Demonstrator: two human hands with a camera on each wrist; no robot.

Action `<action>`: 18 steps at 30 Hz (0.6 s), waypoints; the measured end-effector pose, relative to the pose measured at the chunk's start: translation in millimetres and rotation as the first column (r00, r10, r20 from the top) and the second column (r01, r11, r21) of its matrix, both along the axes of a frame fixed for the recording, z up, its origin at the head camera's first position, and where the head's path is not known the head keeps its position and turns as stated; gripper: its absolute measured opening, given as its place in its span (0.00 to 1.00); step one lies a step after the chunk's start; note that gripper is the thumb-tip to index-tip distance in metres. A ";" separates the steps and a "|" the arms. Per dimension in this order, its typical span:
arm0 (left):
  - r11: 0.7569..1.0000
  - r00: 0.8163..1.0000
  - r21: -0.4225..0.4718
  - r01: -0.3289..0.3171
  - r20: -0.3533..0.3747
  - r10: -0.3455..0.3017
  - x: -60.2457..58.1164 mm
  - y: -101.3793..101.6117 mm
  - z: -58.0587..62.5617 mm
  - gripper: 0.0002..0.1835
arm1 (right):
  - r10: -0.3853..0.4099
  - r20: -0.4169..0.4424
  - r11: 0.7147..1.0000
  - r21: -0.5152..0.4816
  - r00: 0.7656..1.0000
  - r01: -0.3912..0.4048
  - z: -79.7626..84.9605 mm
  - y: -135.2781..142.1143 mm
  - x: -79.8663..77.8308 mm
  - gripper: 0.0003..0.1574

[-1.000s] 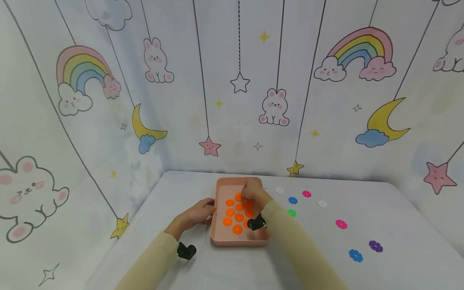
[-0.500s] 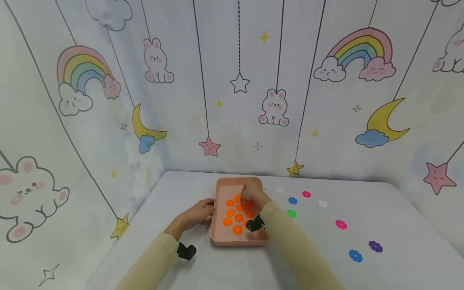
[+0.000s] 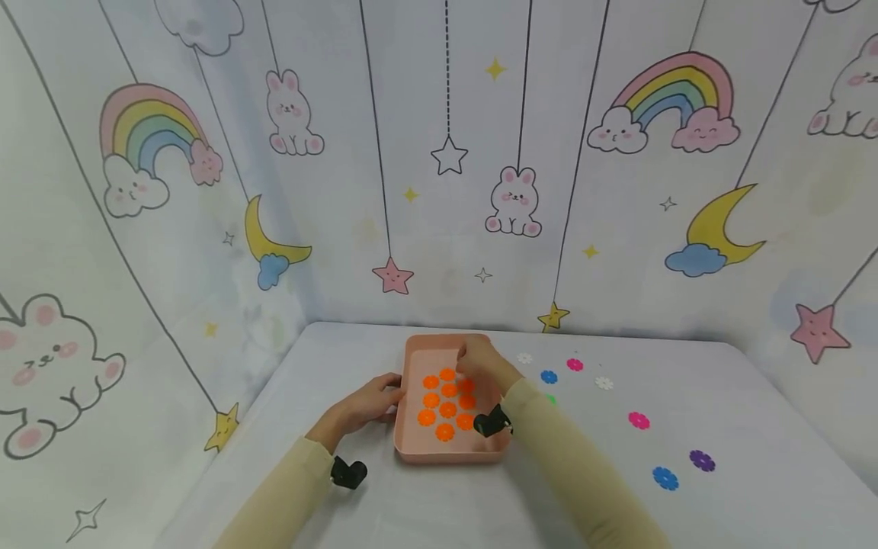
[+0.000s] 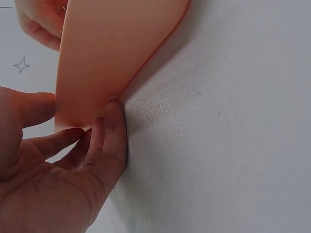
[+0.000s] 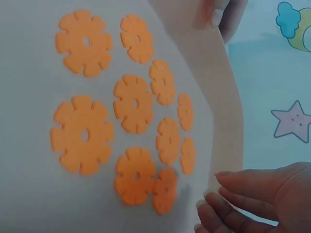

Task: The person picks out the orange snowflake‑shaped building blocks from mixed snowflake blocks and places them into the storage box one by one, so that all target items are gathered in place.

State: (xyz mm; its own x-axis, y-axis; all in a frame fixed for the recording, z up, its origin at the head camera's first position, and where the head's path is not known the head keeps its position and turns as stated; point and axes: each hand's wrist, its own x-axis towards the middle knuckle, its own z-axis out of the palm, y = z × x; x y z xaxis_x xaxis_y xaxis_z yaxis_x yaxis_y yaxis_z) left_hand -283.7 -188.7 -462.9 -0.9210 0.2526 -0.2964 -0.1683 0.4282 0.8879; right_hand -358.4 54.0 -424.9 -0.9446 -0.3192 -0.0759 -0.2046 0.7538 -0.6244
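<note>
A shallow pink tray [image 3: 411,450] holds several orange flower-shaped interlocking discs [image 5: 82,135], grouped in its middle. My left hand [image 3: 370,400] holds the tray's left side. In the left wrist view, its thumb reaches over the rim and its fingers [image 4: 111,133] press against the outer wall. My right hand [image 3: 482,362] hovers over the far right part of the tray. In the right wrist view, its thumb and fingers are slightly bent, with nothing visible between them. Two orange discs nearest those fingertips touch or overlap.
Loose discs lie on the white table [image 3: 583,442] right of the tray: pink [image 3: 639,420], blue [image 3: 665,478], purple [image 3: 702,460], white [image 3: 604,383] and green [image 3: 551,399], the last partly behind my sleeve. A cartoon-printed backdrop [image 3: 439,229] stands behind and beside the table.
My right hand has drawn slightly right, away from the far orange disc it was touching. The left hand stays at the tray's side. The head view has shifted a little.
</note>
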 end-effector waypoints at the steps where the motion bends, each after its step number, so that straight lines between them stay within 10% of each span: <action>1: 1.000 1.000 0.004 -0.002 0.001 0.002 0.2 -0.3 0.3 0.27 | 0.006 0.000 1.000 0.002 1.000 -0.006 2.4 3.1 1.2 0.11; 18: 1.000 1.000 0.027 -0.006 0.001 0.006 -0.8 1.1 -1.5 0.26 | 0.044 -0.044 0.999 -0.019 0.998 -0.045 25.6 90.9 36.6 0.13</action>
State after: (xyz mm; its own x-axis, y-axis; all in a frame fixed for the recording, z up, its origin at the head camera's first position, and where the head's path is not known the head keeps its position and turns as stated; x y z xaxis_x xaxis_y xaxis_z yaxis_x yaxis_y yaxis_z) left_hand -284.6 -187.6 -464.4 -0.9224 0.2548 -0.2902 -0.1713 0.4035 0.8988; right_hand -321.9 144.9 -399.4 -0.9317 -0.3622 -0.0280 -0.2652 0.7308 -0.6290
